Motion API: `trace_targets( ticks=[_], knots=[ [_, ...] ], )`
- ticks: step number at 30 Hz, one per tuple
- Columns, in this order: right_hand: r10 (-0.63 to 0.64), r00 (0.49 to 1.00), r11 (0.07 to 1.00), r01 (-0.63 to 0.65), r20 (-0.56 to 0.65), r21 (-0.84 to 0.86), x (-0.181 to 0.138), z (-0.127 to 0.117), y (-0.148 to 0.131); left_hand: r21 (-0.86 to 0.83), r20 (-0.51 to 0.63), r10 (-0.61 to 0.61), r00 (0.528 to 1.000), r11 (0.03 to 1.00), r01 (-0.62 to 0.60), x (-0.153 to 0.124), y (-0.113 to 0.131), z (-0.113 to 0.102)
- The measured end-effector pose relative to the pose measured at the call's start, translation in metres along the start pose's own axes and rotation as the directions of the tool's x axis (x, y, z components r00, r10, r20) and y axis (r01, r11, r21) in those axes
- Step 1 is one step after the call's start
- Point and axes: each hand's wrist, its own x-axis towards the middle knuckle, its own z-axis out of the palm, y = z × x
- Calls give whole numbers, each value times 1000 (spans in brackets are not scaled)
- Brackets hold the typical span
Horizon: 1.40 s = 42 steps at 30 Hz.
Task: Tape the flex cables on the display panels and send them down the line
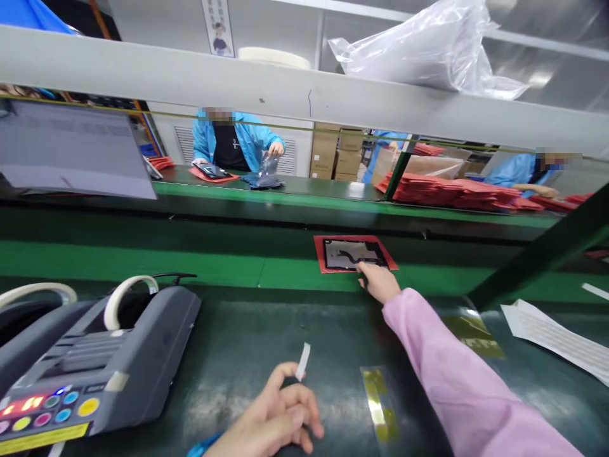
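My left hand (280, 412) hovers over the near worktop with its fingers loosely curled. A short strip of white tape (303, 362) sticks up from one of its fingertips. My right arm, in a pink sleeve, stretches forward, and my right hand (378, 281) is closed at the near edge of a flat tablet panel (340, 252). This panel has a black rim, a pale middle and a dark curved strip. It lies on a red bag (320, 255) on the green strip at the back. The right fingertips are partly hidden.
Grey tape dispensers (157, 343) stand at the left. Clear sheets with yellowish film pieces (375, 397) lie by my right arm. A white label sheet (561, 333) is at the right, near a slanted green post (547, 247). Co-workers (238, 139) in blue sit opposite.
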Motion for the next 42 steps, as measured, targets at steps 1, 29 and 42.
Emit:
trace_targets(
  ticks=[1, 29, 42],
  knots=[
    [-26, 1000, 999, 27, 14, -39, 10, 7, -2, -43, -33, 2, 999, 999, -3, 11, -3, -5],
    [81, 921, 828, -276, 382, 489, -55, 29, -41, 201, -700, 388, 600, 913, -356, 80, 43, -43],
    [275, 936, 791, -349, 219, 502, -187, 36, -48, 382, -685, 397, 611, 910, -164, 66, 9, -87]
  ],
)
